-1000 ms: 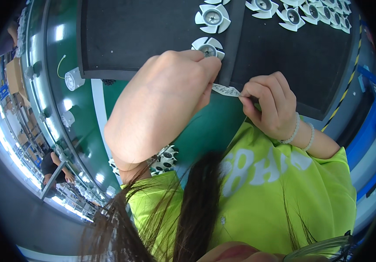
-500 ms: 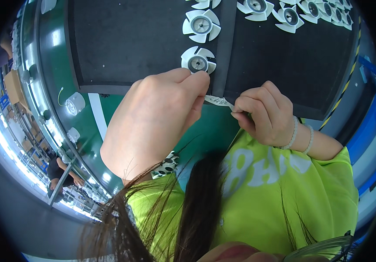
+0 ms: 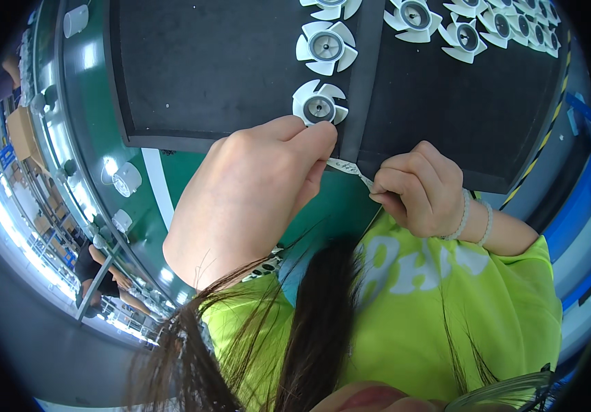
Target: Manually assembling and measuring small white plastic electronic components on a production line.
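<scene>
A narrow white strip with dark markings (image 3: 343, 165) is stretched between my two hands. It is bent and twisted toward its right end. My left hand (image 3: 247, 185) is closed, its back turned up, with the strip coming out from under its fingers; its fingertips are mostly hidden. My right hand (image 3: 419, 190) pinches the other end between thumb and curled fingers. Just beyond my left fingers lies a white fan wheel (image 3: 319, 108) with a grey hub, its near edge partly covered by them. Another white fan wheel (image 3: 326, 47) lies farther away in the same column.
The fan wheels rest on a black mat (image 3: 206, 75) with a raised edge and a dividing strip (image 3: 362, 89). More fan wheels (image 3: 463, 38) are grouped at the far right. On the left, a green conveyor (image 3: 96, 130) carries white round parts (image 3: 127, 179). A person (image 3: 99, 271) is farther off.
The strip has become more bent, its right end dropping lower. Both hands and the fan wheels appear slightly lower and farther right in the picture. White parts on the conveyor have shifted too.
</scene>
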Tool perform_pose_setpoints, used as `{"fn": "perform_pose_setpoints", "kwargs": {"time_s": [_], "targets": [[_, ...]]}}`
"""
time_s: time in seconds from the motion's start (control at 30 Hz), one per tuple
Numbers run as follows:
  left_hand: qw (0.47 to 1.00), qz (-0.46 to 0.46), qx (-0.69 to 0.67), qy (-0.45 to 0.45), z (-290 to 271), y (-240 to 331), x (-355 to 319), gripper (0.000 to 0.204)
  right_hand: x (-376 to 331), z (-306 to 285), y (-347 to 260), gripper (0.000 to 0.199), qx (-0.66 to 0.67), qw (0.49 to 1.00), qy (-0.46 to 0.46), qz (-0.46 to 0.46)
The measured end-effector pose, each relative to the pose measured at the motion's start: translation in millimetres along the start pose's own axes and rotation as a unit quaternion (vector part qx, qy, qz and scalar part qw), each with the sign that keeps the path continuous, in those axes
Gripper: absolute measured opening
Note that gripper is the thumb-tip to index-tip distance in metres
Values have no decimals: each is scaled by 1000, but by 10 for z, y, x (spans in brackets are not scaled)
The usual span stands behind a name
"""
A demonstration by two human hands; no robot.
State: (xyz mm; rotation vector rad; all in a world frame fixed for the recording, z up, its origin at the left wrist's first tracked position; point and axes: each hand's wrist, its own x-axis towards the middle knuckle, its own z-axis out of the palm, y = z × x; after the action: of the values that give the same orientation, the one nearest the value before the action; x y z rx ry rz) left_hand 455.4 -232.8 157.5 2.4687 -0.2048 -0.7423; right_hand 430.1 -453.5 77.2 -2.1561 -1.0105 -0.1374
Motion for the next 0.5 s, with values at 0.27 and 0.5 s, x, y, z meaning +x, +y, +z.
{"fn": "perform_pose_setpoints", "kwargs": {"time_s": [0.27,0.5], "targets": [[1000,28,-4,-2,14,-42,9,34,-27,26,9,13,1,1000,0,-4],[999,43,-3,-9,16,-83,-11,35,-36,23,8,14,27,1000,-5,6]]}}
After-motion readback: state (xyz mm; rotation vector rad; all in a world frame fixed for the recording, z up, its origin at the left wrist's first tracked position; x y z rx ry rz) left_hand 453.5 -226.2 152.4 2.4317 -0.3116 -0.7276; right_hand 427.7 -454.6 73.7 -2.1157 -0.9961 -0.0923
